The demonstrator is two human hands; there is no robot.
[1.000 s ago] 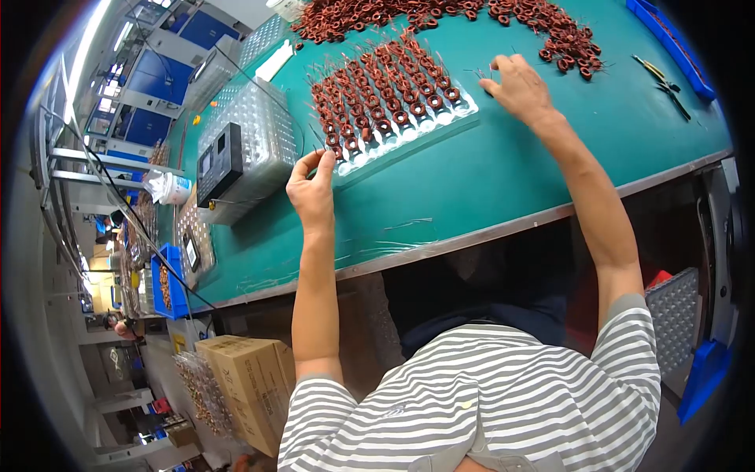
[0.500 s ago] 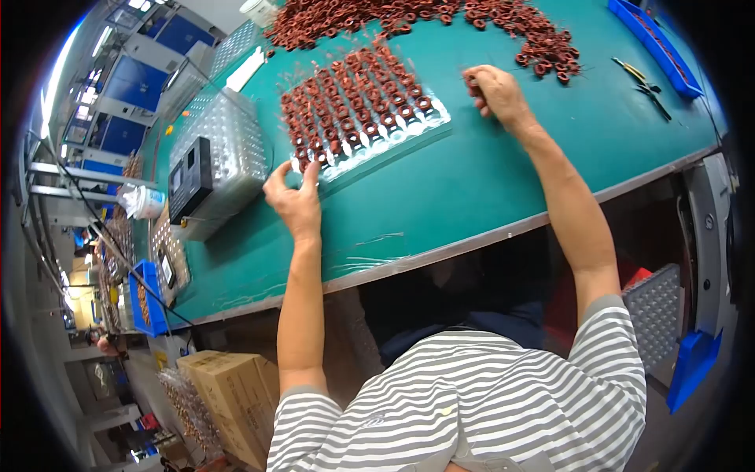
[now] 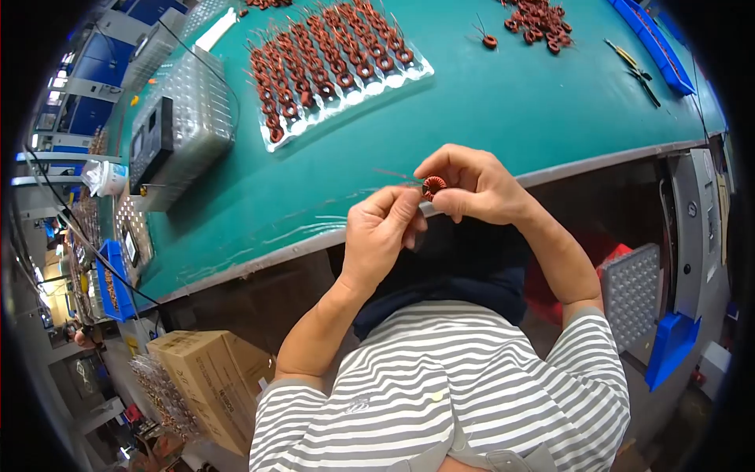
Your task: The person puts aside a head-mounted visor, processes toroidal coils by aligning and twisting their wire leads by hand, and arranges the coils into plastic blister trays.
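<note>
The ring coil (image 3: 433,187), wound in reddish copper wire, is held up in front of the person's body, above the near edge of the green table (image 3: 307,185). The right hand (image 3: 481,187) has it between a curled forefinger and thumb, closed to about the ring's width. The left hand (image 3: 376,234) has its thumb and forefinger nearly shut in a pinch at the coil's left edge, by the wire leads, with the other fingers curled beneath. Farther in on the table, a clear tray (image 3: 354,106) carries rows of similar coils, their leads sticking up. To its left is a stack of clear trays (image 3: 197,110) with a black device (image 3: 152,145) against its side. Beyond, to the right, a lone coil (image 3: 490,42) lies near a heap of coils (image 3: 541,25); pliers (image 3: 645,76) lie beside a long blue bin (image 3: 654,41).
</note>
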